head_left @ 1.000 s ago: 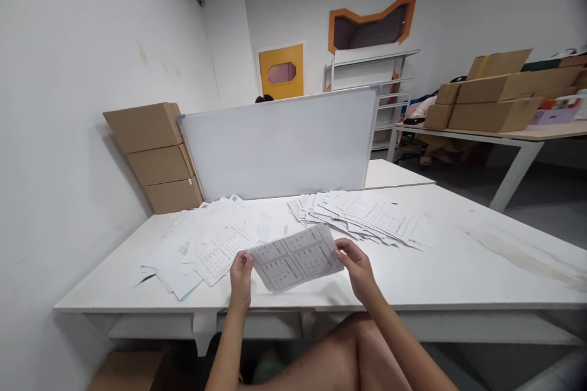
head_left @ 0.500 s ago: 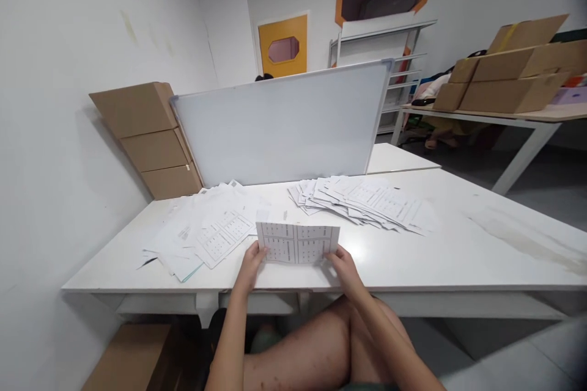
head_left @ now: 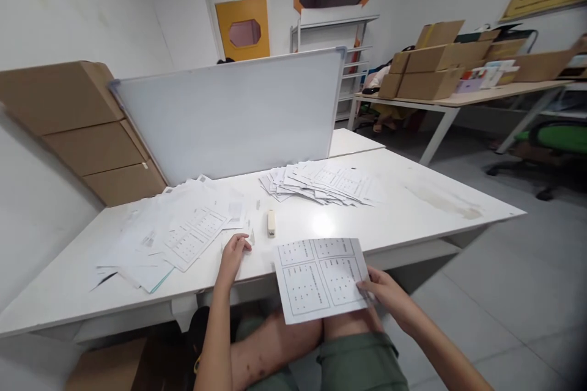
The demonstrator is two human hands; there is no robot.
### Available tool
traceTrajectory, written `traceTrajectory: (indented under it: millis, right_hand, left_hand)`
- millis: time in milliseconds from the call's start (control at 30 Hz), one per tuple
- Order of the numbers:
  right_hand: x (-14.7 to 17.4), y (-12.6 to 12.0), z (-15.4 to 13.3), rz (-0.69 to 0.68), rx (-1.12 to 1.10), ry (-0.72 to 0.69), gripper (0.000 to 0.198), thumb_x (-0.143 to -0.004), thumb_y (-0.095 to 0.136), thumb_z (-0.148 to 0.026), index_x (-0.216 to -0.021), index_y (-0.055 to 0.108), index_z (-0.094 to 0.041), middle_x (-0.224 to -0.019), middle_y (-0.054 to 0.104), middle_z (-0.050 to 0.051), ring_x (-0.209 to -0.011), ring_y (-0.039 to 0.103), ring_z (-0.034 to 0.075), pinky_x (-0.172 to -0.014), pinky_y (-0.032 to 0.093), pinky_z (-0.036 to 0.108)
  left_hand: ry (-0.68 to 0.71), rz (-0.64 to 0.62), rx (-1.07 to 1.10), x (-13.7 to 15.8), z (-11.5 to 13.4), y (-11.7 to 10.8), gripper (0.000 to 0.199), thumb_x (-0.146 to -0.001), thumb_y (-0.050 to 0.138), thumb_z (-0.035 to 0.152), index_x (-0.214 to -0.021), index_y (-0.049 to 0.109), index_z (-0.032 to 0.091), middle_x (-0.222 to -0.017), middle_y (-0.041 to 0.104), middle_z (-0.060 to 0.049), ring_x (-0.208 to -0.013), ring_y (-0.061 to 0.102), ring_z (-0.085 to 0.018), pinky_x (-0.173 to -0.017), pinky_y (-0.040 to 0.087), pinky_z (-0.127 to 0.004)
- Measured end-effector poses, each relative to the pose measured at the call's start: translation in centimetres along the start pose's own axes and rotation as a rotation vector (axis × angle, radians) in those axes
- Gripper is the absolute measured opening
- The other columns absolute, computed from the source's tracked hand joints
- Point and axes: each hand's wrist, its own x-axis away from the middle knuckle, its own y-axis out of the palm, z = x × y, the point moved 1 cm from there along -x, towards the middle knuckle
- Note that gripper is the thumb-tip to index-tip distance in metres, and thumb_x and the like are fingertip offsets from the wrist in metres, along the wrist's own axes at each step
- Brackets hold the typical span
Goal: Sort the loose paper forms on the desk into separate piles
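In the head view, my right hand (head_left: 385,293) pinches the right edge of a printed sheet of paper (head_left: 321,278), which is tilted over my lap at the table's front edge. Boxed blocks of small print cover the sheet. My left hand (head_left: 235,253) is off the paper, above the table edge, with fingers loosely bent, slightly apart and nothing visible in them. Just beyond its fingertips lies a small cream stapler-like object (head_left: 271,223). Beside that are small greyish strips (head_left: 252,236), too small to make out.
Loose papers (head_left: 195,235) spread over the left of the white table (head_left: 394,220). A fanned pile of printed sheets (head_left: 321,183) lies farther back. Behind them stands a whiteboard (head_left: 229,113), with stacked cardboard boxes (head_left: 114,153) at its left. More boxes (head_left: 428,82) sit on another table.
My left hand has let go of the sheet and stays to its left. My right hand has drawn the sheet right and toward me. The stapler-like object is now uncovered. The view has turned right.
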Motion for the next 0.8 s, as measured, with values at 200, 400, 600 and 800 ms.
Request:
traceTrajectory:
  millis: [200, 400, 600, 800]
  right_hand:
    - [3.6, -1.5, -0.5, -0.091, -0.025, 0.158, 0.036, -0.059, 0.068, -0.03, -0.093, 0.072, -0.021, -0.088, 0.073, 0.006, -0.081, 0.065, 0.028, -0.071, 0.051, 0.039]
    - [2.5, 1.8, -1.7, -0.165, -0.211, 0.139, 0.034, -0.057, 0.069, -0.024, -0.091, 0.071, -0.019, -0.094, 0.074, 0.007, -0.088, 0.066, 0.027, -0.084, 0.049, 0.039]
    - [-0.2, 4.1, 0.1, -0.011, -0.223, 0.015, 0.033, -0.052, 0.066, -0.024, -0.084, 0.07, -0.019, -0.087, 0.074, 0.006, -0.084, 0.067, 0.027, -0.082, 0.049, 0.04]
    - [-1.5, 5.4, 0.9, 0.041, -0.186, -0.072, 0.035, -0.054, 0.065, -0.025, -0.088, 0.069, -0.02, -0.092, 0.074, 0.006, -0.09, 0.067, 0.028, -0.081, 0.05, 0.04]
  left_hand:
    - [0.056, 0.024, -0.415, 0.0, 0.9, 1.9, 0.025, -0.084, 0.047, 0.038, -0.091, 0.065, 0.022, -0.068, 0.064, -0.001, -0.069, 0.06, -0.019, -0.066, 0.043, -0.029]
    - [0.136, 0.002, -0.577, -1.7, 1.5, 4.6, 0.033, -0.091, 0.037, 0.03, -0.11, 0.061, 0.02, -0.091, 0.069, -0.008, -0.085, 0.064, -0.021, -0.076, 0.046, -0.033]
    - [0.378, -0.119, -0.565, -2.1, 1.0, 5.7, 0.041, -0.094, 0.034, 0.028, -0.128, 0.055, 0.021, -0.138, 0.053, -0.006, -0.128, 0.045, -0.02, -0.109, 0.031, -0.039]
    - [0.446, -0.276, -0.627, -1.2, 0.5, 5.9, 0.049, -0.084, 0.041, 0.013, -0.131, 0.055, 0.023, -0.141, 0.05, -0.003, -0.123, 0.05, -0.021, -0.107, 0.038, -0.041]
